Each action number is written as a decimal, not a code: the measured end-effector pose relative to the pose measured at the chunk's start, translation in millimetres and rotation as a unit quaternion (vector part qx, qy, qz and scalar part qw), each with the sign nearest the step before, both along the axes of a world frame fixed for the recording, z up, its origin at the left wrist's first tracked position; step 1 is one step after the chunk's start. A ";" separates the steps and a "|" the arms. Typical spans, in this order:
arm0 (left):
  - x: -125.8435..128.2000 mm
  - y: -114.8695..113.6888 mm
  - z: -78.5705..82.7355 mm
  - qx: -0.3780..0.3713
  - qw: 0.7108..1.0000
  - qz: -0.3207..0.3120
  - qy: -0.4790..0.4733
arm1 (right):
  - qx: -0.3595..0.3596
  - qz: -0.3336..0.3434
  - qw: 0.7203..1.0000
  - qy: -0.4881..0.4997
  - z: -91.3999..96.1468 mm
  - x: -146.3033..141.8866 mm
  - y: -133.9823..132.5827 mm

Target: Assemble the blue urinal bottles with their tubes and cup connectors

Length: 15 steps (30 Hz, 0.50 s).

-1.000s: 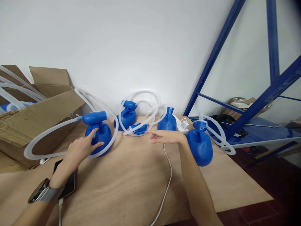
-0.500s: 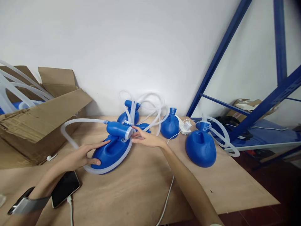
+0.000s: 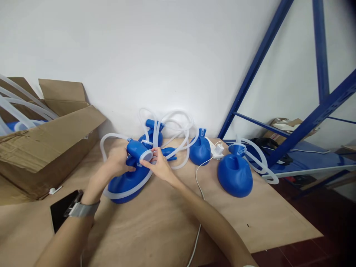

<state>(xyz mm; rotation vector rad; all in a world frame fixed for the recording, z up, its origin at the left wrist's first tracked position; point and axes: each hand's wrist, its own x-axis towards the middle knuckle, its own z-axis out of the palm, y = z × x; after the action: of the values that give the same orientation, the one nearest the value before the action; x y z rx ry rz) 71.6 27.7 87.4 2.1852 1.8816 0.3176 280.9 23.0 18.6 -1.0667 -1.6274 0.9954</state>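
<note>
A blue plastic bottle (image 3: 125,182) lies on its side on the wooden table (image 3: 155,222), with a clear tube (image 3: 111,137) looping from its neck. My left hand (image 3: 118,163) is wrapped round the bottle's blue neck (image 3: 135,148). My right hand (image 3: 158,165) pinches the white end of that neck, where the tube meets it. Behind them stand two more blue bottles (image 3: 151,135) (image 3: 199,151) tangled in clear tubes (image 3: 178,126). Another blue bottle (image 3: 235,175) with a tube sits to the right.
An open cardboard box (image 3: 41,144) holding tubes stands at the left. A black phone (image 3: 59,211) lies by my left wrist. A white cable (image 3: 198,226) runs to a white charger (image 3: 218,149). A blue metal shelf frame (image 3: 306,122) stands at the right.
My left hand has moved from the bottle's body up to its neck and closed on it. My right hand has closed in on the neck's end. The bottle sits slightly nearer.
</note>
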 end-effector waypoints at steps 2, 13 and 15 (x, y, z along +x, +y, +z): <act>7.2 6.5 3.7 -0.005 1.000 -0.003 0.021 | 0.031 -0.023 0.999 -0.035 3.9 -3.7 2.6; -34.8 23.5 13.2 -0.087 0.996 0.025 0.023 | 0.133 -0.070 0.983 -0.107 70.9 53.2 2.2; -36.1 14.4 19.3 -0.086 0.996 0.008 0.006 | 0.112 -0.068 0.990 -0.060 81.8 71.6 5.8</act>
<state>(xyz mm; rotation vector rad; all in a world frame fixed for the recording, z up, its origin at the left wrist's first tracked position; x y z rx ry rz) 35.6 42.1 106.8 2.0646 1.8580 0.1402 352.5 28.8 100.5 -1.0833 -1.6937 0.6517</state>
